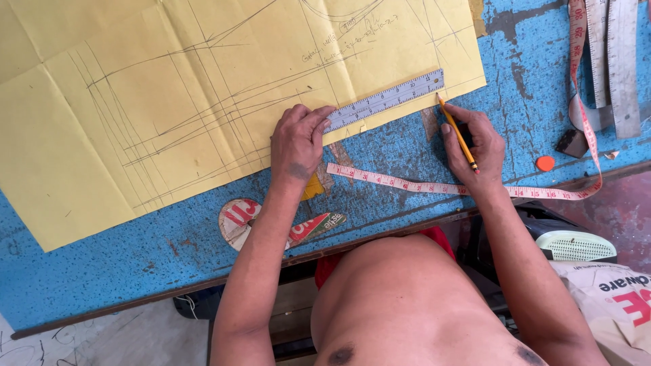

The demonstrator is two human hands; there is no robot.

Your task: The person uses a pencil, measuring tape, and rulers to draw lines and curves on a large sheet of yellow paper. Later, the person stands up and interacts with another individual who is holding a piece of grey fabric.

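On the worn blue table [420,146], a large sheet of yellow pattern paper [135,122] lies spread flat, already crossed by many pencilled lines and curves. The person's left hand [296,144] presses down with its fingers extended on the near end of a short metal ruler [385,100], which lies slanted along the paper's lower right edge. The right hand [478,146] is closed around a yellow pencil [458,133] in a writing grip, and the pencil's tip touches the paper right at the ruler's far end, near the sheet's corner. A pink measuring tape [407,184] trails across the table just below both hands and runs up along the right side, past a long grey ruler [620,61] and a small orange disc [544,163].

Judging by this, the step in hand is ruling or marking a line on the pattern at the ruler's edge. The next move seems to call for steady downward pressure from the left hand so the ruler does not pivot, while the pencil is drawn close against its edge. The ruler overhangs the paper's edge slightly, so slippage looks like the main risk.
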